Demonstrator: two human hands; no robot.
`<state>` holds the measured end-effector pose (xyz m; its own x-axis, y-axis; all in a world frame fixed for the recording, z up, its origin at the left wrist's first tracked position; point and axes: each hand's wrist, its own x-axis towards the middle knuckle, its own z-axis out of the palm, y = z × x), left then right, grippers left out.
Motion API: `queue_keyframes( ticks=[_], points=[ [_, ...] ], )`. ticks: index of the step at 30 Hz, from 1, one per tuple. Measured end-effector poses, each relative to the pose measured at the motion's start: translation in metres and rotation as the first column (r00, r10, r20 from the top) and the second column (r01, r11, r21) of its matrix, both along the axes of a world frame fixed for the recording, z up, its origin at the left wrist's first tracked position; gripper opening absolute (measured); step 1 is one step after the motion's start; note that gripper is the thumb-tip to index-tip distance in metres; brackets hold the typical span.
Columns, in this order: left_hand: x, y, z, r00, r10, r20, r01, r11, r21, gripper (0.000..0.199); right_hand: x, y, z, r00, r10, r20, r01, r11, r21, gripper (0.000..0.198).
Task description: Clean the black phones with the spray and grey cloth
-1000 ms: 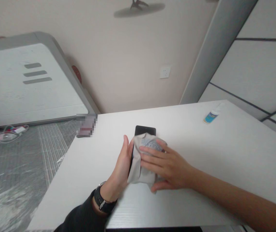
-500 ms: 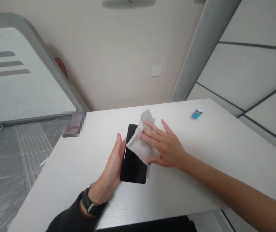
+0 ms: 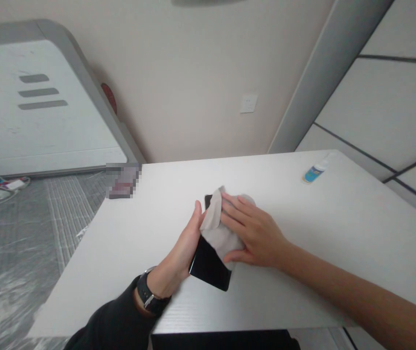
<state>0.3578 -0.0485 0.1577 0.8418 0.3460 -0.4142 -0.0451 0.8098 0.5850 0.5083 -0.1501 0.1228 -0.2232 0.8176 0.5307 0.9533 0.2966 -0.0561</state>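
A black smartphone [image 3: 209,267] is tilted above the white table, gripped along its left edge by my left hand [image 3: 184,245]. That hand's thumb points up beside the phone, and its other fingers are hidden beneath. Over the phone's upper and middle screen lies a light grey cloth [image 3: 217,236]. My right hand [image 3: 255,231] presses the cloth against the glass, its fingers laid across it and the thumb at the cloth's lower edge. A black watch is on my left wrist.
On the white table [image 3: 295,287], a small spray bottle with a blue label [image 3: 314,172] lies at the back right. A blurred-out item [image 3: 123,181] sits at the back left corner. Behind are a wall with a socket [image 3: 248,103] and a white headboard-like panel [image 3: 47,136].
The phone has turned, its lower end swinging right. The cloth, with my right hand on it, covers more of the upper screen. The whole view has shifted slightly.
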Motion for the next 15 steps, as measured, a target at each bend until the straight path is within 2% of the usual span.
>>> queue_keyframes(
  ticks=[4,6,9,12,15],
  points=[
    [-0.002,0.01,0.002,0.991,0.081,-0.111,-0.083,0.996,-0.018,0.066,-0.025,-0.003,-0.007,0.964,0.263,0.039,-0.265,0.964,0.036,0.088],
    [-0.003,0.015,0.003,0.987,0.121,-0.109,-0.119,0.993,0.027,0.065,-0.024,-0.001,-0.008,0.95,0.307,0.061,-0.311,0.947,0.08,0.081],
    [-0.003,0.013,0.002,0.992,0.105,-0.064,-0.098,0.989,0.107,0.062,-0.005,0.002,-0.005,0.981,0.184,0.058,-0.188,0.979,0.078,0.076],
    [-0.002,0.006,-0.001,0.997,0.035,-0.066,-0.025,0.99,0.14,0.065,0.001,0.001,-0.002,0.998,0.054,0.034,-0.055,0.998,0.029,0.087],
    [-0.002,0.003,-0.001,0.993,-0.005,-0.118,0.015,0.996,0.09,0.072,-0.016,-0.003,-0.006,0.997,0.07,0.022,-0.071,0.997,0.021,0.098]
  ],
)
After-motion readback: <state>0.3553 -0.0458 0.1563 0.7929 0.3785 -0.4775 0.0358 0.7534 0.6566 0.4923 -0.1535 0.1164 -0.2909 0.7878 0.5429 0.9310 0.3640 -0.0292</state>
